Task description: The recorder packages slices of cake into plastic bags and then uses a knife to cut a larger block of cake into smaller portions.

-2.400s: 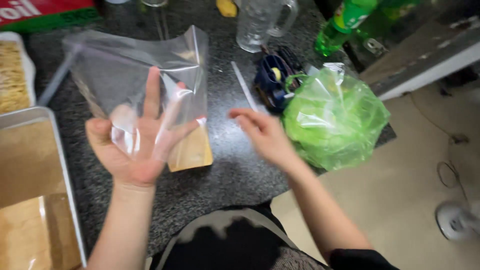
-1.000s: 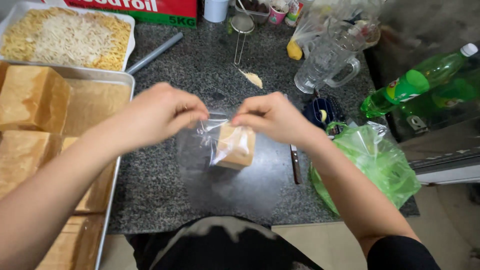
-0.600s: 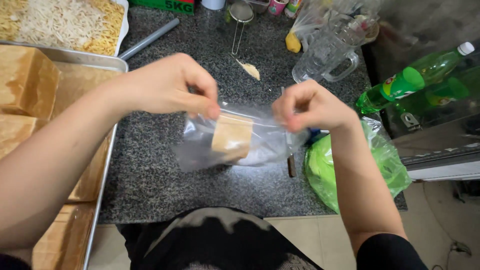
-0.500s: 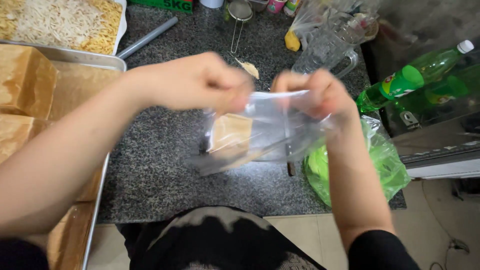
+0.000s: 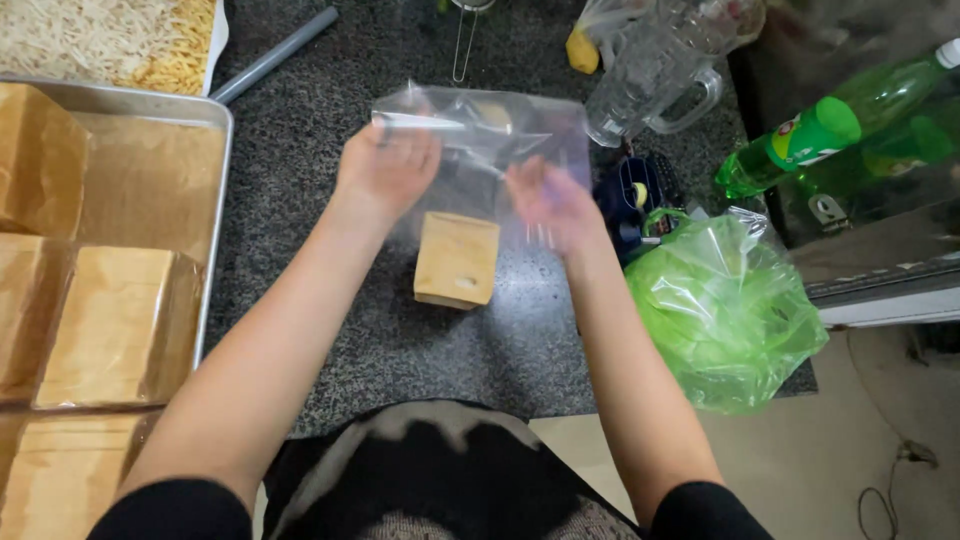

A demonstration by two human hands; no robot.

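Note:
Over the dark speckled counter, my left hand pinches the upper edge of a clear plastic bag. A tan square block of bread sits in the bag's lower end and rests on the counter. My right hand is against the bag's right side. It is blurred, its fingers look spread, and its grip is unclear.
A metal tray of wrapped tan loaves fills the left. A green plastic bag lies at the counter's right edge. Behind are a glass pitcher, a green bottle, a grey tube and a tray of shredded food.
The bag was stretched sideways between both fists; now it stands upright with the bread block down on the counter. My right hand has loosened and dropped to the bag's side.

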